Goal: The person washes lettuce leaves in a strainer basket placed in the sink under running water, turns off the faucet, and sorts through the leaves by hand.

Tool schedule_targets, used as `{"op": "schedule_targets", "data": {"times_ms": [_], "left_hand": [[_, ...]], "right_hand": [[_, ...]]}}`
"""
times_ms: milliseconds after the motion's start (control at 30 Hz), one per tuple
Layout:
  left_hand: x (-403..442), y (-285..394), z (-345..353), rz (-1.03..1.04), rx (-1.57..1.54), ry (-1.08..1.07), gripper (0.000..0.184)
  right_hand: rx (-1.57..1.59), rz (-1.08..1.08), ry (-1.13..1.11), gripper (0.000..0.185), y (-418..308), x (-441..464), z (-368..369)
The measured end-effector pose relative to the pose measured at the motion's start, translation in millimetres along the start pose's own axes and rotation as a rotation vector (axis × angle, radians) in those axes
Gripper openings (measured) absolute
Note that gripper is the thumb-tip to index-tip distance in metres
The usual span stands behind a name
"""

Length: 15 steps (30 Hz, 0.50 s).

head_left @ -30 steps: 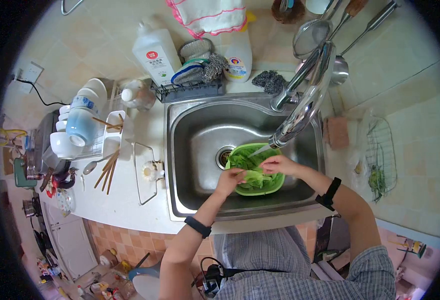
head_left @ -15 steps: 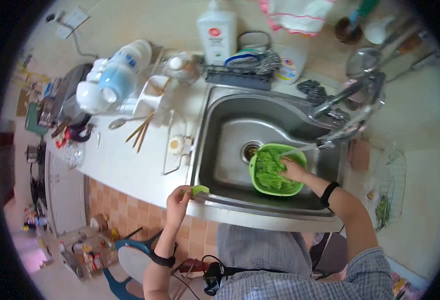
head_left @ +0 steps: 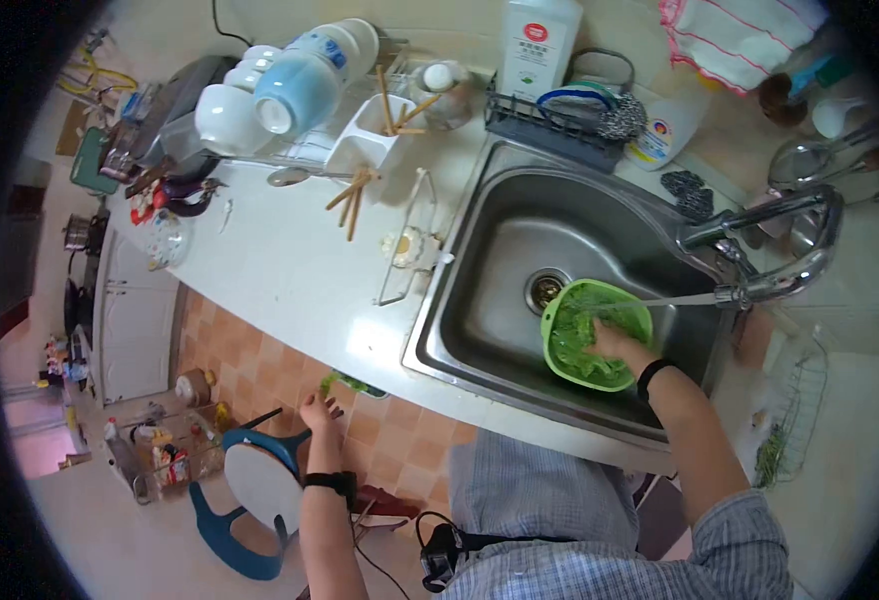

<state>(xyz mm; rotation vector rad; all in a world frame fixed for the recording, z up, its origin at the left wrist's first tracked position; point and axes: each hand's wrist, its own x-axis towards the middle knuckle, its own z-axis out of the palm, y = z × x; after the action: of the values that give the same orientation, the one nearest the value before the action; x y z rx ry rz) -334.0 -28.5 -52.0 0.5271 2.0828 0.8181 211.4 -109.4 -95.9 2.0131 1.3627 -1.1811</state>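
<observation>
My right hand (head_left: 615, 345) reaches into a light green plastic basin (head_left: 547, 335) in the sink, its fingers closed among wet leafy greens (head_left: 588, 360). The fingertips are partly hidden by leaves. A stream of water from the faucet (head_left: 775, 285) runs into the basin. Below the counter's front edge, my left hand (head_left: 320, 410) hangs over the floor with its fingers apart. Close above those fingers, green leaves (head_left: 345, 383) show at a container's rim, mostly hidden under the counter.
The steel sink (head_left: 505, 250) has its drain left of the basin. A rack with bowls (head_left: 300, 85), chopsticks (head_left: 355, 200) and a wire holder (head_left: 405, 240) stand on the left counter. A white bottle (head_left: 538, 50) stands behind the sink. A chair (head_left: 260, 485) is at lower left.
My left hand has moved from the counter edge down and left, letting go of the green leaf it held. My right hand stays in the basin, deeper among the greens. The view has shifted.
</observation>
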Motion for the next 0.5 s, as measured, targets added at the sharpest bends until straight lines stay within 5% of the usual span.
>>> {"op": "schedule_targets", "data": {"times_ms": [133, 267, 333, 400, 500], "left_hand": [[36.2, -25.5, 7.5, -0.142, 0.014, 0.010, 0.049], [21.0, -27.6, 9.5, 0.118, 0.535, -0.097, 0.045], [0.0, -13.4, 10.3, 0.049, 0.752, -0.581, 0.033], [-29.3, -3.3, 18.7, -0.031, 0.901, -0.898, 0.027], [-115.6, 62.5, 42.7, -0.028, 0.976, -1.215, 0.025]], "right_hand": [[0.190, -0.198, 0.105, 0.066, 30.0, -10.0, -13.1], [0.517, -0.242, 0.300, 0.045, 69.8, -28.0, -18.1], [0.460, -0.214, 0.454, 0.035, 88.3, -47.7, -31.0], [1.172, -0.083, 0.552, 0.026, 105.2, -67.5, -48.6], [1.181, -0.098, 0.772, 0.025, 135.4, -84.0, -87.5]]}}
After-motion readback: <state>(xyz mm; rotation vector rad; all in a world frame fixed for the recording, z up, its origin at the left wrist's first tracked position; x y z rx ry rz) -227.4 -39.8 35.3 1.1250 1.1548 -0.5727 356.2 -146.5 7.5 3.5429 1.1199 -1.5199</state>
